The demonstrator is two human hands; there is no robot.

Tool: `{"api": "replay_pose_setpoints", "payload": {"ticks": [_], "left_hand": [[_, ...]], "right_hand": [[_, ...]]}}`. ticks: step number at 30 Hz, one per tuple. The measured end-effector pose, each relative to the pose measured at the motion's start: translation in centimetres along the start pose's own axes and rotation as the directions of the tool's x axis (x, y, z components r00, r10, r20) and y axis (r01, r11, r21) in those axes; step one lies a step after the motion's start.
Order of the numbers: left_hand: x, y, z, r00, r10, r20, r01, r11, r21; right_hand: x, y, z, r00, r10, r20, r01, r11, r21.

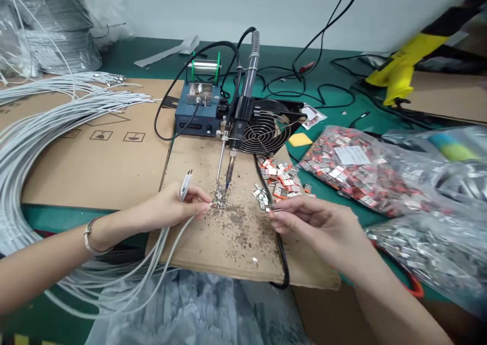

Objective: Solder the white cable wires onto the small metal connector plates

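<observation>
My left hand (184, 204) is closed around several white cables (163, 238). One cable end is pinched between thumb and finger, pointing at the soldering iron (247, 86), and other ends stick up behind the knuckles. The iron hangs tip-down in a stand above a heap of solder crumbs (220, 197). My right hand (315, 218) pinches a small USB connector (272, 212), mostly covered by the fingertips. Beside it lie a pile of orange-and-silver USB connectors (281, 180) and a few bare metal ones (261, 197). The two hands are apart.
A blue soldering station (196, 116) with a solder spool (205, 67) stands behind, beside a black fan (266, 129). Bags of connectors (353, 167) and metal shells (429, 248) lie right. Coiled cables (23, 157) fill the left. A black cord (281, 253) crosses the cardboard.
</observation>
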State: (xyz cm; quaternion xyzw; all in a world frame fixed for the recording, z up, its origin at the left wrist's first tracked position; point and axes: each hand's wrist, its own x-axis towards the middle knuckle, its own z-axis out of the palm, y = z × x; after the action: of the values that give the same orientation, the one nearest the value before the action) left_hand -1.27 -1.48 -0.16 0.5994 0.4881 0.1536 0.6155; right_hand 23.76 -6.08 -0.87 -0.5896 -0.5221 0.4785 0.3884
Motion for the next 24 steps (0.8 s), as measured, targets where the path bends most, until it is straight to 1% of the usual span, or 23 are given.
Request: {"api": "replay_pose_setpoints", "payload": {"ticks": [2, 4, 6, 8, 13, 19, 24], "left_hand": [[0.9, -0.2, -0.2, 0.998, 0.059, 0.036, -0.060, 0.998, 0.025], [1.6, -0.2, -0.4, 0.993, 0.099, 0.059, -0.102, 0.994, 0.050], [2.1, -0.1, -0.5, 0.991, 0.120, 0.058, -0.124, 0.990, 0.071], [2.3, 0.1, -0.5, 0.989, 0.140, 0.047, -0.143, 0.988, 0.065], [2.6, 0.3, -0.5, 0.986, 0.166, 0.029, -0.168, 0.984, 0.061], [2.4, 0.7, -0.4, 0.991, 0.132, 0.039, -0.133, 0.990, 0.041], [2.3, 0.7, -0.6, 0.988, 0.144, 0.064, -0.147, 0.988, 0.043]], "right_hand": [[0.6, -1.0, 1.8, 0.991, 0.073, 0.116, -0.084, 0.992, 0.094], [1.3, -1.5, 3.3, 0.971, 0.139, 0.194, -0.171, 0.973, 0.156], [2.1, -1.4, 4.4, 0.957, 0.178, 0.228, -0.229, 0.947, 0.224], [2.8, -1.1, 5.1, 0.952, 0.188, 0.240, -0.255, 0.923, 0.289], [3.5, -0.6, 5.5, 0.951, 0.186, 0.249, -0.271, 0.888, 0.372], [3.1, -1.0, 5.3, 0.946, 0.203, 0.252, -0.283, 0.896, 0.343], [3.1, -0.8, 5.2, 0.956, 0.177, 0.234, -0.246, 0.918, 0.310]]}}
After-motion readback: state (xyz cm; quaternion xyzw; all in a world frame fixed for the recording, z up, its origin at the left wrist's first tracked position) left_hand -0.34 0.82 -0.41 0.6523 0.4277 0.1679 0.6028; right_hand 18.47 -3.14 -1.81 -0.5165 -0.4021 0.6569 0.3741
